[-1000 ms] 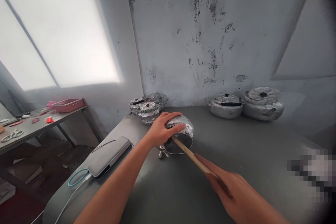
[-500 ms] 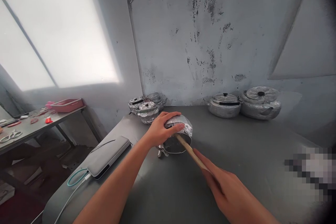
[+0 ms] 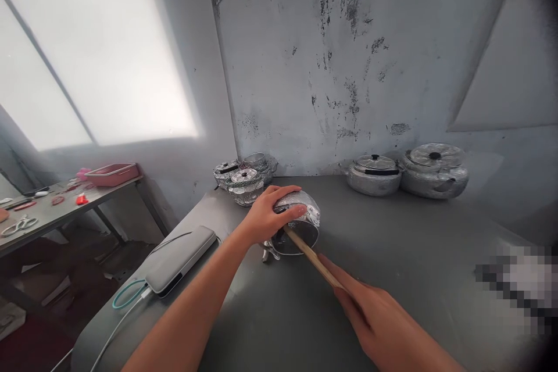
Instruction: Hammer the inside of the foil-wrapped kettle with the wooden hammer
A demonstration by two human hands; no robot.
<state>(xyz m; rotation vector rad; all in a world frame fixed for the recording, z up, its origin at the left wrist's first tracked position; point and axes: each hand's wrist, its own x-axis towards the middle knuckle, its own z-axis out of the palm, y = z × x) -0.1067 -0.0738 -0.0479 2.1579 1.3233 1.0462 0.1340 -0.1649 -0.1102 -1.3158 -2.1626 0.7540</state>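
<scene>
On the grey table, a small silver metal pot (image 3: 299, 202) lies tipped on its side, its round mouth facing me. My left hand (image 3: 271, 212) is closed over the pot's upper left side, with the thumb near the rim. My right hand (image 3: 364, 302) grips a wooden stick (image 3: 314, 258). The stick's far end reaches into the mouth of the pot, and its tip is hidden in the dark inside. A small shiny metal piece (image 3: 270, 252) shows at the pot's lower left; I cannot tell whether it is joined to the pot.
Several silver pots (image 3: 245, 186) stand behind the left hand. Two lidded silver pots (image 3: 374, 175) stand against the wall at right. A grey power bank (image 3: 181, 261) with cables lies at left. A side table holds a pink basket (image 3: 112, 175) and scissors (image 3: 20, 225).
The wooden stick has shifted a little to the left inside the pot's mouth, and my right hand has moved slightly with it. My left hand and the pot look the same.
</scene>
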